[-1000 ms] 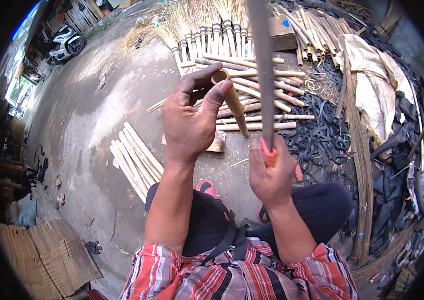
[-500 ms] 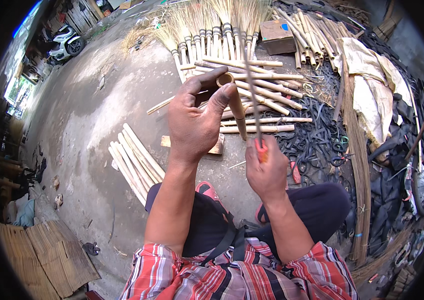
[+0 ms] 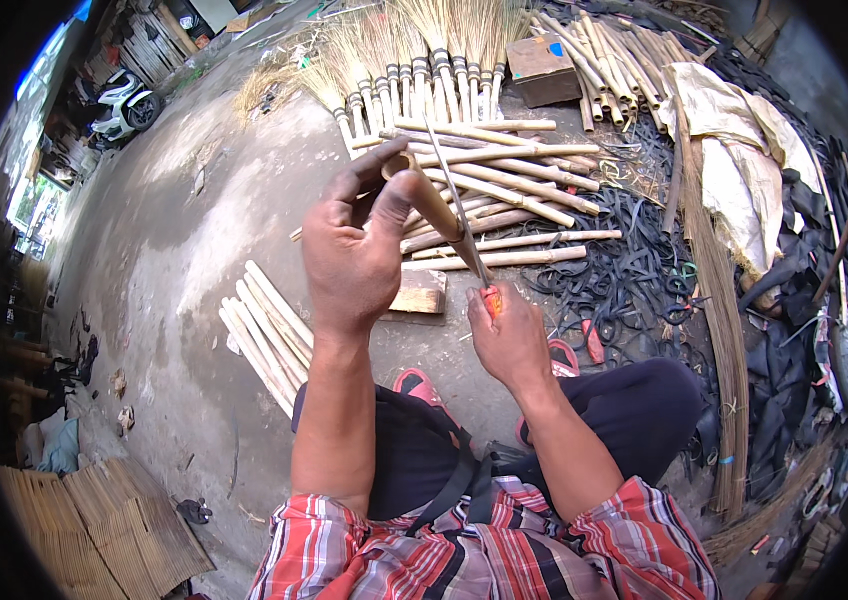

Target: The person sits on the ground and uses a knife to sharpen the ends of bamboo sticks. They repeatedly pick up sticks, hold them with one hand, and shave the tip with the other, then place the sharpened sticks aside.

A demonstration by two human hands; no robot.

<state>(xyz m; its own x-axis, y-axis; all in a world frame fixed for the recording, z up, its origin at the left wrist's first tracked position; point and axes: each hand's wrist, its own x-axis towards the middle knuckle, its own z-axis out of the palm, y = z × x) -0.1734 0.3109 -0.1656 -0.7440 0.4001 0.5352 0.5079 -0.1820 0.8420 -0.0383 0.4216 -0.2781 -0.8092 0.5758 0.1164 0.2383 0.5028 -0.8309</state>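
Note:
Raised in front of me, my left hand (image 3: 349, 255) holds a bamboo tube (image 3: 434, 208) near its open upper end, fingers and thumb around it. The tube slants down to the right. My right hand (image 3: 514, 335) is closed around the red-orange handle (image 3: 491, 300) of a long knife (image 3: 451, 185). Its thin blade points up and away and lies along the tube, seemingly against its side. A wooden block (image 3: 419, 293) rests on the ground below the tube. Beyond, several bamboo poles (image 3: 519, 152) lie in a loose pile.
Several pale bamboo poles (image 3: 269, 325) lie at the left. Finished brooms (image 3: 434, 60) stand at the back beside a brown box-shaped block (image 3: 546, 82) and stacked bamboo (image 3: 609, 65). Black strips (image 3: 624, 270), a pale sack (image 3: 739, 195) and a thin-stick bundle (image 3: 731, 360) cover the right.
Both hands have shifted a little left in view. The right hand has brought the knife from upright beside the tube to a slant along it; the tube itself now leans more.

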